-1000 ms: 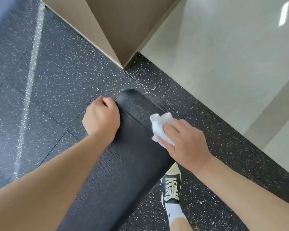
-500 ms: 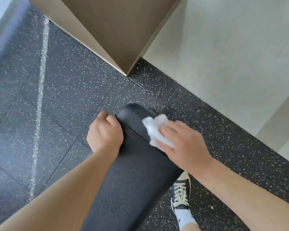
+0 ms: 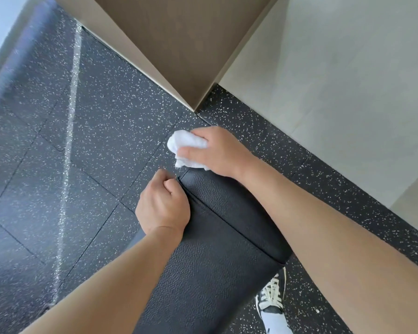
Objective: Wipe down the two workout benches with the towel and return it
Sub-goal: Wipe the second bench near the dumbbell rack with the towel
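Towel [image 3: 187,148]: white, bunched, gripped in the right hand [image 3: 217,151], fingers curled over it. It sits at the far end of the bench [image 3: 217,239], at or just past the pad's rounded tip; whether it touches the vinyl there cannot be told.

Left hand [image 3: 163,208]: fingers curled into a loose fist on the bench's left edge, near the far end. Whether they hook under the edge is hidden, so a true grip on the pad cannot be told; it reads as bracing.

Bench: black textured pad, one seam across it, running from the near bottom of the view away to the towel. No streaks, damp patches or dirt show on it, so the surface gives no record of what is wiped.

Judgement on progress: towel at the bench's far tip suggests a lengthwise pass on this bench is at its end. Only one bench is in view; which of the two it is, and the state of the other, cannot be told. Left at minimum: return of the towel, place not visible.

Beside the bench's near right: one laced shoe [image 3: 272,298] on speckled floor [image 3: 87,165].
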